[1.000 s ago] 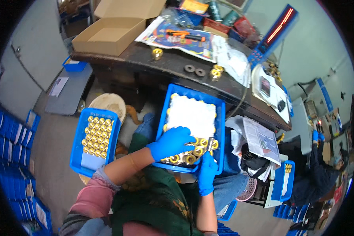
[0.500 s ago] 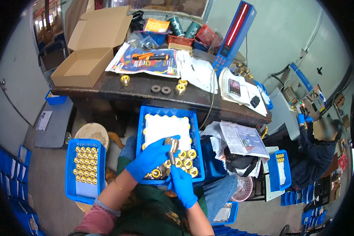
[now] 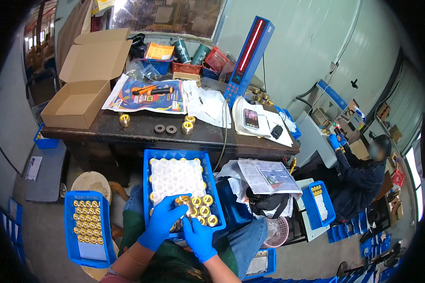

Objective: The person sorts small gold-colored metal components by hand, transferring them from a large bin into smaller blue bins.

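Both of my hands wear blue gloves and meet over the near half of a blue crate (image 3: 146,178). My left hand (image 3: 163,221) is closed around a brass-coloured metal fitting (image 3: 182,201). Just below it, my right hand (image 3: 199,239) pinches a slim metal rod, mostly covered by the fingers, its top reaching the fitting. Beneath and beside the hands, several ring-topped brass fittings (image 3: 207,200) stand upright in the crate. A white sheet (image 3: 176,177) with round bumps covers the crate's far part.
A dark workbench (image 3: 141,136) carries a cardboard box (image 3: 75,106), two dark rings (image 3: 165,129), loose fittings (image 3: 187,128), a phone (image 3: 251,119) and a blue display column (image 3: 249,61). Left stands another crate (image 3: 71,236) of fittings. A co-worker (image 3: 354,177) sits at right.
The view has shifted, so the bench sits lower and further left. My hands have drawn closer together; the rod, plainly visible between them before, is now mostly hidden by fingers.
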Demonstrator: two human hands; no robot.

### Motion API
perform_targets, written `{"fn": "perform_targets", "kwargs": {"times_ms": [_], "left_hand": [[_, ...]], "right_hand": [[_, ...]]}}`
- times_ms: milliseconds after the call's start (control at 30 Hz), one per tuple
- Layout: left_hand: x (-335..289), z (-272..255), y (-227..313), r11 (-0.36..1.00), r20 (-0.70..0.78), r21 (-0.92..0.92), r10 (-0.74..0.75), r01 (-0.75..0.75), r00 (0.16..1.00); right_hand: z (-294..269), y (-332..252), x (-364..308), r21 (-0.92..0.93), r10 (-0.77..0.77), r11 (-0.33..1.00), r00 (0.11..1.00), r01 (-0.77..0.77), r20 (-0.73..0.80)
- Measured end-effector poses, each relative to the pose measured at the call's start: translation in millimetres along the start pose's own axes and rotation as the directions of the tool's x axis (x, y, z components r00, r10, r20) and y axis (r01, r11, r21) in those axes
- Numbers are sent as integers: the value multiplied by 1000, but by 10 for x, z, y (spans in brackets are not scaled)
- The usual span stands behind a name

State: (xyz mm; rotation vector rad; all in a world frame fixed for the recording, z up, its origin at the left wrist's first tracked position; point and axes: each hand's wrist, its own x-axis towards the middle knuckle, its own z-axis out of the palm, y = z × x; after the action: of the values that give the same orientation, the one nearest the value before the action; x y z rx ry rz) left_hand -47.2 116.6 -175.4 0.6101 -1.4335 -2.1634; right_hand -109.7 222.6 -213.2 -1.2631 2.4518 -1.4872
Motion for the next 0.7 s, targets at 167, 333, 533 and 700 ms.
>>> {"fn": "perform_targets", "kwargs": {"times_ms": [167, 333, 533, 700], "left_hand": [[-98, 39, -206, 957, 39, -280, -61, 69, 997], [-28, 36, -368, 994, 125, -19, 112, -110, 986], [-193, 172, -207, 975, 101, -122, 196, -184, 975], [-242, 94, -260, 975, -17, -144, 170, -171, 985]], "right_hand": [[17, -164, -16, 143, 7, 990, 999, -14, 50], [21, -134, -24, 308, 136, 942, 991, -133, 11], [30, -112, -51, 350, 138, 926, 990, -138, 25], [92, -130, -132, 307, 216, 916, 962, -259, 166]]}}
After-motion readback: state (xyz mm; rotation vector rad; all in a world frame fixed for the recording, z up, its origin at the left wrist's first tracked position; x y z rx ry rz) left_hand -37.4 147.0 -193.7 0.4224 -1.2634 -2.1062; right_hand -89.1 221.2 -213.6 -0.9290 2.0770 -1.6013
